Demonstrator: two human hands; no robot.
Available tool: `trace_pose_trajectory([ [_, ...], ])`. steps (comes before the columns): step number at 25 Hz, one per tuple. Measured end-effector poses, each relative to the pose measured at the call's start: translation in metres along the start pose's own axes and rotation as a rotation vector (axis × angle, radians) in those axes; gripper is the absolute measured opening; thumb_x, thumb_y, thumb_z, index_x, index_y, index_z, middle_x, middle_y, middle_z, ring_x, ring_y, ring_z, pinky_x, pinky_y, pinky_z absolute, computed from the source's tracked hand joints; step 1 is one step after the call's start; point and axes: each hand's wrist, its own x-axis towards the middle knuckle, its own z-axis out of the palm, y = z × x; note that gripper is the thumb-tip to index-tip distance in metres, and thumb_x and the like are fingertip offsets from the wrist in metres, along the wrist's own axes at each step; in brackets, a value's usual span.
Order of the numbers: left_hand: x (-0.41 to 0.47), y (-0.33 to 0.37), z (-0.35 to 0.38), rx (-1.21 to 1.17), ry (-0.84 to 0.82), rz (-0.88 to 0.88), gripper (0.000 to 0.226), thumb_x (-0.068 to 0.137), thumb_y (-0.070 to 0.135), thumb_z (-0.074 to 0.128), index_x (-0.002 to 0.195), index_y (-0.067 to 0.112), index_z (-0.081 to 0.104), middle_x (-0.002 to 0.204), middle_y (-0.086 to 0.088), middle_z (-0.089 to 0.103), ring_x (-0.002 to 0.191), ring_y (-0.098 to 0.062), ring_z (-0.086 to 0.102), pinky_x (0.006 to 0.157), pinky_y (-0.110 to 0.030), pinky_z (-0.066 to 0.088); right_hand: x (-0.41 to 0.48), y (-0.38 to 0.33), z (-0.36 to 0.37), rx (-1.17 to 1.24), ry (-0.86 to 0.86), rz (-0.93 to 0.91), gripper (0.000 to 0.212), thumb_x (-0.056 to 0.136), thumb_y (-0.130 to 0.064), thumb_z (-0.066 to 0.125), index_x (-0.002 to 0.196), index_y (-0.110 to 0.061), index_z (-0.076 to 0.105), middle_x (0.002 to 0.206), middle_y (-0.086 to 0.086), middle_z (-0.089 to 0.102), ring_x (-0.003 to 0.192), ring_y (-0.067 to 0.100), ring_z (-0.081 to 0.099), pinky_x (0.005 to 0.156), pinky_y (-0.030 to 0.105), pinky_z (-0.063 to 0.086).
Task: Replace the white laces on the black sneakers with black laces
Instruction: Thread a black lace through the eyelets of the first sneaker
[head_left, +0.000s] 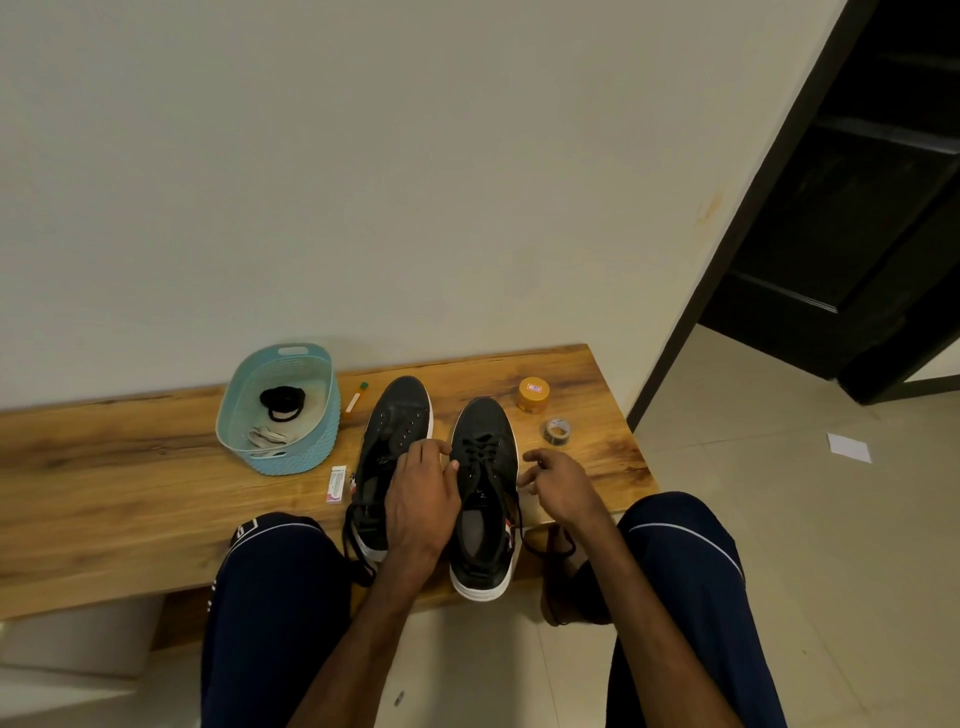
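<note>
left hand (421, 499) is down between the shoes, thumb and forefinger curled at the black lace (480, 452) crossing the right sneaker (485, 421), pinching or just touching, can't tell. right hand (561, 486) hovers just beside that shoe, fingers loosely curled, grip unclear too. left sneaker (400, 410) sits alongside, front eyelets bare. out on the bench (104, 457), white laces (266, 437) lie in the blue basket (311, 448) with a black coil (283, 401); orange jar (535, 395) and tape roll (557, 431) off right.
</note>
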Motion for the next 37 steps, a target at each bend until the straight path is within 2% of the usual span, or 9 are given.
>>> trace_pose_trajectory([
  [2, -0.002, 0.002, -0.004, -0.005, 0.004, -0.008, 0.018, 0.099, 0.030, 0.053, 0.116, 0.025, 0.057, 0.117, 0.007, 0.058, 0.102, -0.008, 0.056, 0.077, -0.024, 0.050, -0.004, -0.009, -0.013, 0.122, 0.018, -0.073, 0.037, 0.096, 0.005, 0.040, 0.130, -0.006, 0.048, 0.098, 0.006, 0.070, 0.083, 0.012, 0.066, 0.061, 0.016, 0.048],
  [4, -0.005, 0.002, -0.006, -0.037, -0.043, -0.026, 0.014, 0.099, 0.032, 0.053, 0.111, 0.026, 0.057, 0.112, 0.008, 0.058, 0.090, -0.004, 0.058, 0.070, -0.023, 0.050, -0.008, -0.014, -0.022, 0.163, 0.097, -0.126, 0.023, 0.100, 0.003, 0.041, 0.119, -0.010, 0.042, 0.101, 0.006, 0.069, 0.082, 0.013, 0.068, 0.054, 0.014, 0.047],
  [7, -0.011, 0.001, -0.003, -0.067, -0.150, -0.051, 0.023, 0.097, 0.042, 0.055, 0.113, 0.025, 0.056, 0.113, 0.010, 0.057, 0.092, -0.005, 0.059, 0.073, -0.024, 0.048, -0.012, -0.018, -0.025, 0.035, 0.255, -0.207, 0.005, 0.102, -0.012, 0.050, 0.104, -0.017, 0.051, 0.098, -0.003, 0.071, 0.084, 0.009, 0.067, 0.063, 0.018, 0.049],
  [10, -0.013, 0.004, 0.001, -0.050, -0.191, -0.036, 0.035, 0.094, 0.047, 0.059, 0.120, 0.023, 0.055, 0.118, 0.007, 0.056, 0.102, -0.011, 0.060, 0.081, -0.030, 0.053, -0.012, -0.023, -0.021, -0.007, 0.359, -0.345, 0.004, 0.096, -0.017, 0.063, 0.095, -0.017, 0.067, 0.090, -0.007, 0.071, 0.084, 0.004, 0.063, 0.074, 0.023, 0.048],
  [17, -0.009, 0.003, 0.006, -0.083, -0.206, -0.087, 0.030, 0.094, 0.039, 0.063, 0.115, 0.019, 0.059, 0.111, 0.004, 0.061, 0.097, -0.011, 0.061, 0.081, -0.027, 0.051, -0.009, -0.028, 0.005, -0.080, 0.287, -0.406, 0.018, 0.092, -0.008, 0.068, 0.107, -0.011, 0.075, 0.106, 0.000, 0.075, 0.099, 0.009, 0.067, 0.089, 0.025, 0.054],
  [23, -0.008, 0.002, 0.011, -0.074, -0.155, -0.110, 0.023, 0.102, 0.023, 0.049, 0.114, 0.015, 0.066, 0.106, -0.003, 0.071, 0.094, -0.017, 0.067, 0.077, -0.027, 0.050, -0.007, -0.025, 0.022, -0.173, 0.189, -0.404, 0.010, 0.089, -0.012, 0.070, 0.089, -0.022, 0.072, 0.095, -0.006, 0.070, 0.090, 0.007, 0.063, 0.083, 0.031, 0.055],
  [28, -0.005, -0.005, 0.015, -0.162, -0.169, -0.245, 0.025, 0.102, 0.024, 0.051, 0.119, 0.017, 0.067, 0.110, -0.003, 0.072, 0.099, -0.020, 0.067, 0.075, -0.026, 0.046, -0.007, -0.020, 0.041, -0.231, 0.145, -0.428, 0.009, 0.088, -0.013, 0.072, 0.094, -0.019, 0.073, 0.098, -0.003, 0.067, 0.094, 0.011, 0.061, 0.085, 0.033, 0.054],
  [33, -0.004, -0.007, 0.018, -0.189, -0.158, -0.293, 0.022, 0.100, 0.024, 0.054, 0.115, 0.019, 0.069, 0.105, 0.001, 0.072, 0.082, -0.007, 0.057, 0.058, -0.017, 0.034, -0.006, -0.016, 0.051, -0.168, 0.194, -0.427, 0.013, 0.087, -0.014, 0.071, 0.099, -0.021, 0.068, 0.096, -0.008, 0.068, 0.095, 0.011, 0.059, 0.082, 0.035, 0.054],
  [37, -0.004, -0.006, 0.018, -0.203, -0.165, -0.314, 0.022, 0.100, 0.025, 0.054, 0.115, 0.020, 0.069, 0.105, 0.001, 0.072, 0.089, -0.013, 0.063, 0.068, -0.022, 0.040, -0.005, -0.014, 0.055, -0.162, 0.220, -0.435, 0.017, 0.087, -0.012, 0.068, 0.098, -0.025, 0.063, 0.097, -0.010, 0.065, 0.095, 0.010, 0.055, 0.079, 0.032, 0.052],
])
